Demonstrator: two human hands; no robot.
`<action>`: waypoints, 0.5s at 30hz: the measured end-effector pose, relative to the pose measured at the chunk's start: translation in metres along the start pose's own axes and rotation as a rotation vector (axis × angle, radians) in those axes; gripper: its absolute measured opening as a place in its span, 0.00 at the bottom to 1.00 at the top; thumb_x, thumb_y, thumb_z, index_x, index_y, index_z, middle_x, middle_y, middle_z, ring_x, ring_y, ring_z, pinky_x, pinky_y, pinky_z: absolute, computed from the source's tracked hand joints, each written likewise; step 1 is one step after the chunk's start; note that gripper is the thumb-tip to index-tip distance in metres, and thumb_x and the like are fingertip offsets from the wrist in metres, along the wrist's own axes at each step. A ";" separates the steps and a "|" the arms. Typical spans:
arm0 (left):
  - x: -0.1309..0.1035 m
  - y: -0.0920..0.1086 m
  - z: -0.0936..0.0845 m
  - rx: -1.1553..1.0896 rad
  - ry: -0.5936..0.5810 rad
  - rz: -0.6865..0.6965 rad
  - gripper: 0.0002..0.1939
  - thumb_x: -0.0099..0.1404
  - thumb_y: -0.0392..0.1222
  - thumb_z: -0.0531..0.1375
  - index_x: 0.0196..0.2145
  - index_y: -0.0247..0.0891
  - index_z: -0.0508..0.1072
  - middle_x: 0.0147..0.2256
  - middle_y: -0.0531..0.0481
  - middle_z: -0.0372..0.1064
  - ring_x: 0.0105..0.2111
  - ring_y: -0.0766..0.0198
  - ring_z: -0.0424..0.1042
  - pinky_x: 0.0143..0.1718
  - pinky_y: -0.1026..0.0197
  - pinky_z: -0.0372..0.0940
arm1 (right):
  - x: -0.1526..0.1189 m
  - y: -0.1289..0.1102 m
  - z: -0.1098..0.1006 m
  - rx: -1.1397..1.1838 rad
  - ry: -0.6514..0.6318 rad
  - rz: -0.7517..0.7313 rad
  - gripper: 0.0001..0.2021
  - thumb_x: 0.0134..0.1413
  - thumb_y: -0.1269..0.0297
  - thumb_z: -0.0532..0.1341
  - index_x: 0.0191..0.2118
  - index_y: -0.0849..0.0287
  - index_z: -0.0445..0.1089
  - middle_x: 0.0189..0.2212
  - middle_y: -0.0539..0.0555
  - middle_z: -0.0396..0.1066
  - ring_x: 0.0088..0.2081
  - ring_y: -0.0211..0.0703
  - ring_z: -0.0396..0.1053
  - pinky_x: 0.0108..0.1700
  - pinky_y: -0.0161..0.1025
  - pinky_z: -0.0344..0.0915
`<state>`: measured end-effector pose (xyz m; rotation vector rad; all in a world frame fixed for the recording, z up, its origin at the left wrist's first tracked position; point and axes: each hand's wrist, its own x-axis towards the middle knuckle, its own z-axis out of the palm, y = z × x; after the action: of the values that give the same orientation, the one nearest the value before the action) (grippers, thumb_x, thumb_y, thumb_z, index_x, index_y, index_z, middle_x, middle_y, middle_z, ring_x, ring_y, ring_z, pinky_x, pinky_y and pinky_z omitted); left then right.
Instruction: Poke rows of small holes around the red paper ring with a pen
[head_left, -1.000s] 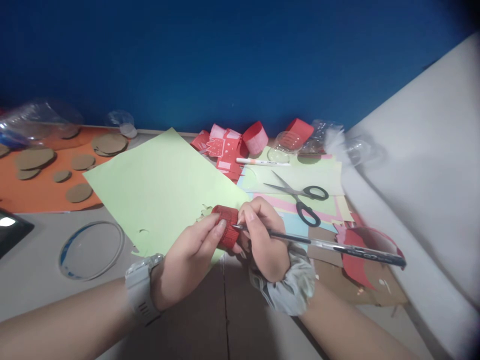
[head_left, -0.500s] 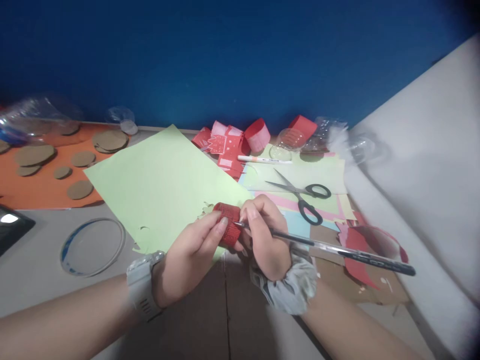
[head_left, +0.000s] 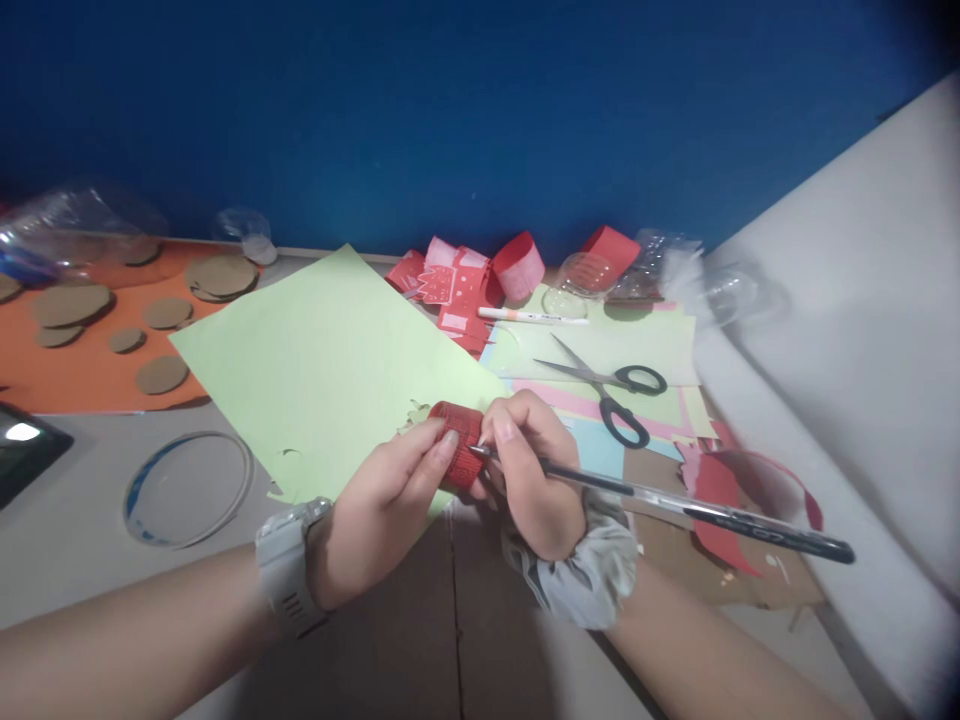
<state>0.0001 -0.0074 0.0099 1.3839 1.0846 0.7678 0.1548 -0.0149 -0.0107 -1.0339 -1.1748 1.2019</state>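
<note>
Between my hands is a small red paper roll (head_left: 463,455) with dark line marks on its surface. My left hand (head_left: 386,490) grips it from the left, thumb pressed on the front. My right hand (head_left: 536,475) pinches a black ballpoint pen (head_left: 675,497), whose tip rests at or very near the roll's right side; exact contact is hard to tell. Behind my hands lies a light green paper sheet (head_left: 322,370) with small torn bits at its edge. Open black-handled scissors (head_left: 607,385) lie just beyond my right hand.
Cardboard discs (head_left: 161,375) lie on orange paper (head_left: 82,385) at left, near a tape ring (head_left: 187,490). Red paper rings (head_left: 519,267), a white marker (head_left: 529,316) and clear plastic pieces stand along the blue wall (head_left: 465,120). Red scraps (head_left: 712,510) lie at right.
The pen's far end has swung slightly right and down. Both hands keep nearly the same place, and the view has shifted a little.
</note>
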 end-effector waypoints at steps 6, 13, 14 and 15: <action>0.000 0.000 0.000 0.019 0.007 -0.003 0.16 0.76 0.42 0.51 0.31 0.41 0.73 0.30 0.56 0.76 0.33 0.65 0.73 0.41 0.65 0.67 | -0.002 0.002 -0.001 -0.012 0.011 0.001 0.12 0.69 0.59 0.58 0.32 0.54 0.65 0.19 0.43 0.62 0.16 0.32 0.62 0.18 0.32 0.56; -0.001 0.000 -0.001 0.018 0.003 -0.001 0.17 0.76 0.42 0.51 0.30 0.41 0.73 0.31 0.55 0.76 0.33 0.66 0.73 0.41 0.66 0.67 | -0.002 0.001 -0.002 -0.058 -0.012 -0.015 0.12 0.69 0.60 0.58 0.31 0.54 0.64 0.19 0.43 0.62 0.16 0.33 0.62 0.19 0.32 0.56; -0.002 0.000 -0.001 0.021 0.005 -0.003 0.17 0.76 0.43 0.51 0.29 0.41 0.72 0.30 0.56 0.76 0.32 0.66 0.73 0.41 0.66 0.66 | -0.002 0.001 -0.002 -0.084 -0.021 -0.029 0.12 0.68 0.61 0.59 0.30 0.54 0.64 0.19 0.43 0.63 0.16 0.33 0.62 0.19 0.32 0.56; -0.002 0.001 -0.001 0.021 0.004 -0.005 0.17 0.76 0.43 0.51 0.29 0.41 0.72 0.29 0.56 0.75 0.32 0.66 0.73 0.41 0.66 0.66 | -0.002 0.001 -0.003 -0.096 -0.024 -0.036 0.12 0.68 0.61 0.59 0.30 0.54 0.64 0.19 0.44 0.64 0.16 0.33 0.62 0.19 0.32 0.56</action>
<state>-0.0011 -0.0085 0.0110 1.3972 1.1022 0.7576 0.1573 -0.0170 -0.0120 -1.0678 -1.2759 1.1415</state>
